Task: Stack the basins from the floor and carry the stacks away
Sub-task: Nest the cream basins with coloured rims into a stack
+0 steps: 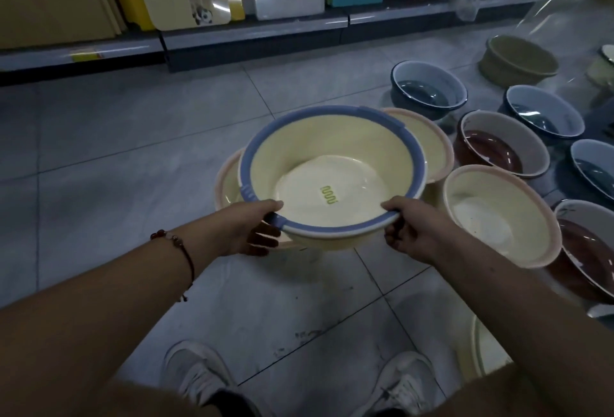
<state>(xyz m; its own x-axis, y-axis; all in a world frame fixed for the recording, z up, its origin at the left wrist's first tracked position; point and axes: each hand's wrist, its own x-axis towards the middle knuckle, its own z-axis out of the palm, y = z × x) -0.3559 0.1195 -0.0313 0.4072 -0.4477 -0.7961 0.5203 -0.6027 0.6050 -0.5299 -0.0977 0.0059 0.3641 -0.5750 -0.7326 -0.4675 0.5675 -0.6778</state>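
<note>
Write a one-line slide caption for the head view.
Both hands, left and right, grip the blue-rimmed cream basin by its near rim above other basins on the shop floor.

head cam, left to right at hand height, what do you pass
left hand → blue-rimmed cream basin → right hand → pink-rimmed cream basin → dark red basin

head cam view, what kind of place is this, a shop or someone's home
Most likely a shop aisle selling housewares. A low shelf holds packaged goods standing in rows, a yellow price tag sits on its edge, and many new basins lie spread over the tiled floor.
</note>
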